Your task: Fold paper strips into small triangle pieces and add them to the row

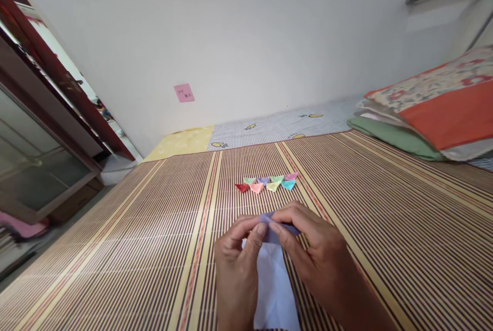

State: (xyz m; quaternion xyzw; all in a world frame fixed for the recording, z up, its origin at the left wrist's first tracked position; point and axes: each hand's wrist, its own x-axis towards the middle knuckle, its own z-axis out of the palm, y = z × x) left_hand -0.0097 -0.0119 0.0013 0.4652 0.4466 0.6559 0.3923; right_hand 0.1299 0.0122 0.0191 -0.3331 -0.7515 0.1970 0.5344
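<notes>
A purple piece of paper [272, 236], partly folded, is held between both hands near the lower middle. My left hand [239, 261] pinches its left side between thumb and fingers. From the right, my right hand [314, 249] grips the paper's upper part with thumb and forefinger. A pale bluish-white sheet [274, 287] extends below the purple paper, between the wrists; whether the two are joined is unclear. Beyond the fingers, several small folded paper triangles, among them a red one [242, 187] and a cyan one [288, 185], sit in two rows.
The striped mat [154, 238] spreads under everything. Folded bedding [447, 110] is stacked at the right. A pink note [184, 93] is stuck on the white wall [246, 38]. Patterned cloth [265, 128] runs along the mat's far edge, and a dark red door frame stands at the left.
</notes>
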